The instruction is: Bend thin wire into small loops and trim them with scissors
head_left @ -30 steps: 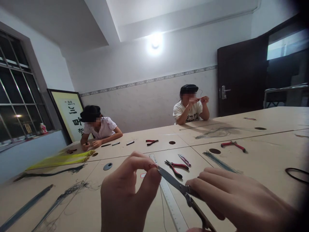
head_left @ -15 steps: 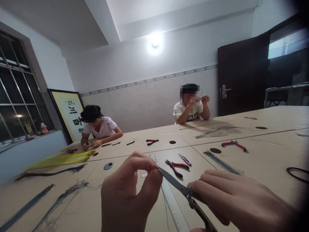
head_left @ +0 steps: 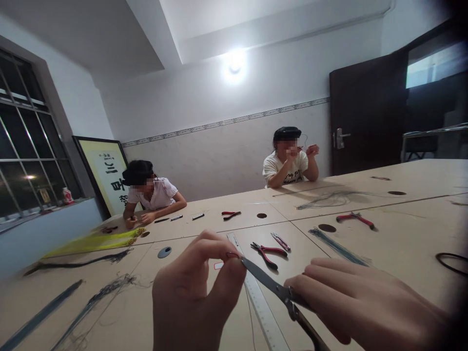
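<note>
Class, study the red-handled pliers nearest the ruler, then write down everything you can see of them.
The pliers lie on the pale tabletop, just right of the ruler. They have grey, metal-looking jaws joined at a pivot, and two curved red handles with darker parts, perhaps plastic-covered. The handles are spread apart, one pointing right, the other slanting towards the viewer; the jaws point left and away. Small snips lie just beyond. No hand touches them.

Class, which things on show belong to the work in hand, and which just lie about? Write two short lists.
In use:
- grey metal scissors, in the right hand
- small dark-red loop, pinched in the left hand

Seemingly just lying about:
- long pale ruler
- red-handled metal pliers beside it
- bright yellow strands
- thin black ring
</note>
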The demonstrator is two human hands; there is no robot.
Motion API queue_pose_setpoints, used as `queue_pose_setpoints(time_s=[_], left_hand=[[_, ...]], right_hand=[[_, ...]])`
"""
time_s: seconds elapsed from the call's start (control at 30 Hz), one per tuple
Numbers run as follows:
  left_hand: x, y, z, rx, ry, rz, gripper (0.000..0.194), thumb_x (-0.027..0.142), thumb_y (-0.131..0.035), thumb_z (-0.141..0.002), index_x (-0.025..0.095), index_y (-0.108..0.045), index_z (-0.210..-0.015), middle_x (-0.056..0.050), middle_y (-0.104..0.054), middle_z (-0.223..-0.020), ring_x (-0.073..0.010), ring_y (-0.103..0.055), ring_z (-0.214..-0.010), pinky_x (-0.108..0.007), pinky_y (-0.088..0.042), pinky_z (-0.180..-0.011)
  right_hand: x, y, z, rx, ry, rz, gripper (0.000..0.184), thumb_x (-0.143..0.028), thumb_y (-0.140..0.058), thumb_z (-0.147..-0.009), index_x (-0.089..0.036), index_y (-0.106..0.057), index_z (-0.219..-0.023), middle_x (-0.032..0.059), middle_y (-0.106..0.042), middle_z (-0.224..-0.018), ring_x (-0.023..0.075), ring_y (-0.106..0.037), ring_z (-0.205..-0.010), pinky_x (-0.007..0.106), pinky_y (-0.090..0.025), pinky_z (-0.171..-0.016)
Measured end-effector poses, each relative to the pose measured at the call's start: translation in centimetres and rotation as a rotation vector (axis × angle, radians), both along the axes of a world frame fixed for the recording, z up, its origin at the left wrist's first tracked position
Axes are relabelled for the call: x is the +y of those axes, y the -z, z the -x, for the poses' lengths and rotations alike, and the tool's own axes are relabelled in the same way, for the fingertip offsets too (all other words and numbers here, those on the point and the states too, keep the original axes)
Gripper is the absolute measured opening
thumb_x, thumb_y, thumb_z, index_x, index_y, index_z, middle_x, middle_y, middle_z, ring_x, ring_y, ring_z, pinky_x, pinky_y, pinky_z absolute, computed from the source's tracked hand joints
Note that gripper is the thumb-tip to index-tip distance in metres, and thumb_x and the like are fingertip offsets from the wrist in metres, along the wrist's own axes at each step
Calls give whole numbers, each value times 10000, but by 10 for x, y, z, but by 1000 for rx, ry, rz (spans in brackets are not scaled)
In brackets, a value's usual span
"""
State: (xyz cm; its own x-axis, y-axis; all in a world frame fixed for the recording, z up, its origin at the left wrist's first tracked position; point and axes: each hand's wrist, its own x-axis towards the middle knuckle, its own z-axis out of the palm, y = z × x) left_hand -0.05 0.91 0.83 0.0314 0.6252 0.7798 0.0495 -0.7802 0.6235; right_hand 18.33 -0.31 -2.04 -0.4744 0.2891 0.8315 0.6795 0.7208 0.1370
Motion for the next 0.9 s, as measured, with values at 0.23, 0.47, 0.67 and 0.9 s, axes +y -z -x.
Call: queue_pose_setpoints(time_s=[0.23,0.47,0.67,0.9], left_hand=[[2,0,-1,0,-1,-8,166,143,-680,-778,282,-695,-688,77,-653,-665,-51,-617,-653,-74,-498,-618],[0,1,2,-6,-32,4,157,154,-685,-768,274,-693,-667,68,-652,-645,-60,-616,-635,-83,-491,-584],[2,1,2,5,-91,23,192,153,-678,-751,263,-668,-594,80,-630,-603,-43,-593,-577,-63,-475,-538],[1,-2,-2,75,-163,-11,191,141,-669,-743,266,-654,-600,96,-653,-611,-38,-612,-573,-54,-479,-540]], right_hand=[[0,0,0,9,-23,9,387,-513,-357,-966,-209,-498,-773,-61,-396,-518,107,-403,-447,239,-249,-432],[1,2,1,10,-27,17,284,-435,-468,-925,-216,-481,-745,-64,-386,-513,107,-382,-434,238,-235,-416],[0,2,2,65,-42,101,316,-486,-422,-937,-229,-415,-755,-79,-381,-522,82,-373,-401,200,-258,-381],[0,1,3,102,-61,173,486,-626,-369,-915,-214,-449,-671,-60,-404,-495,84,-382,-397,204,-249,-374]])
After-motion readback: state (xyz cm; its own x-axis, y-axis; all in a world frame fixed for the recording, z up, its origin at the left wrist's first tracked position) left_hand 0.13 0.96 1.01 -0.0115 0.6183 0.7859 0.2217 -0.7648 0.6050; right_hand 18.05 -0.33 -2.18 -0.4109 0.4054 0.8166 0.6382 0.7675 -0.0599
